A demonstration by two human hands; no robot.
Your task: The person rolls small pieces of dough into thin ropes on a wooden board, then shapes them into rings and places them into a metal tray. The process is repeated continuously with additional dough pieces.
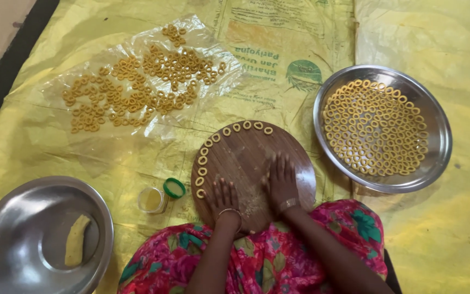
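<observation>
on yellow sheeting (floor-spread), wooden board under both hands.

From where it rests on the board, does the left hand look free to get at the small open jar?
Probably yes. The left hand lies flat on the round wooden board, and the open jar stands just beside the board's left edge with nothing between them.

1 head cam only, looks steeply down from above wearer's lap, near, at round wooden board on yellow floor sheet, far edge at top; no 2nd view to overlap
</observation>
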